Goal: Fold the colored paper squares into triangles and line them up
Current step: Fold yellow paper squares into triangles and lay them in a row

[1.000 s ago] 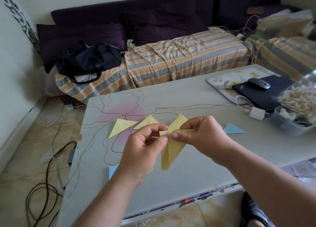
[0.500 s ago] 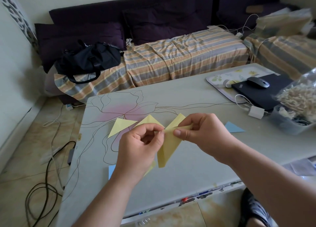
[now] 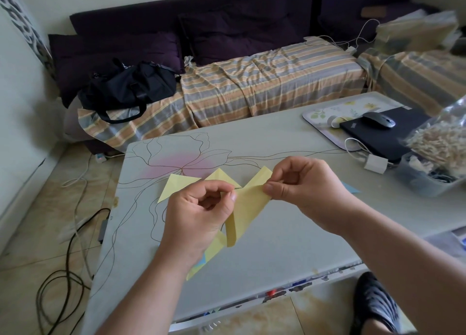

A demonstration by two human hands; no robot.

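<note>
1. Left hand (image 3: 199, 213): thumb and forefinger pinch the left edge of the yellow paper (image 3: 248, 206); remaining fingers curled.
2. Right hand (image 3: 300, 185): thumb and forefinger pinch the paper's upper right edge.
3. The paper is held above the table (image 3: 290, 246), partly folded, its lower end hanging down.
4. Two folded yellow triangles (image 3: 176, 185) lie side by side on the table beyond the hands.
5. A blue triangle (image 3: 351, 188) lies right of the right hand.
6. More yellow and blue paper lies beneath the left wrist.

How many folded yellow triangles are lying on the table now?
3: left triangle, middle triangle, and right triangle partly behind the held paper. Others may hide under the hands.
</note>
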